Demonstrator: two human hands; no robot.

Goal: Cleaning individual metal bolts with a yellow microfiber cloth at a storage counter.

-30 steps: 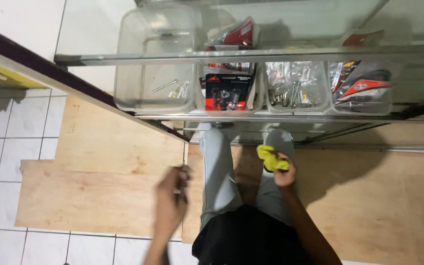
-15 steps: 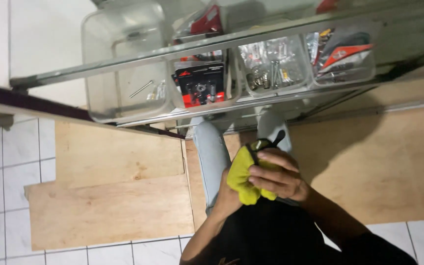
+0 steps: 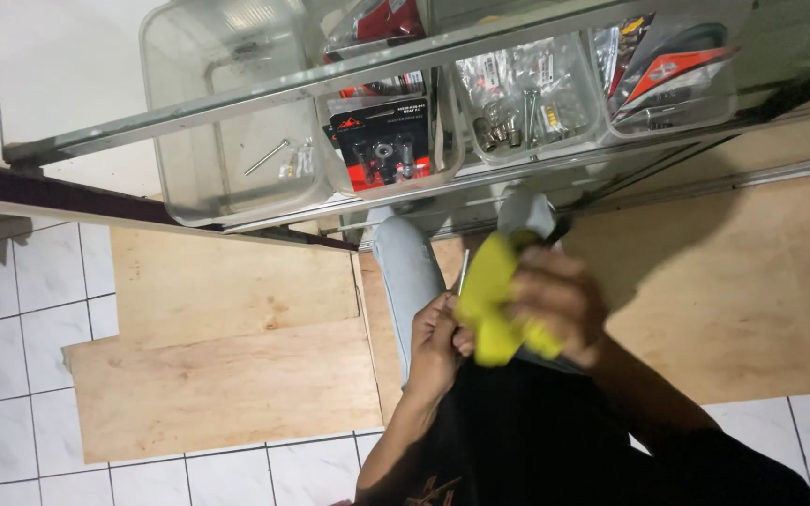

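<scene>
Yellow cloth is bright, soft and bunched, a little right of the frame centre, held between both hands above the person's legs. The right hand wraps it with fingers closed over the top. The left hand pinches its lower left edge, fingers together, and a thin metal rod stands beside them. Compared with half a second ago, the cloth looks more spread upward. Farther up, clear plastic bins hold screws and packets on a glass shelf.
</scene>
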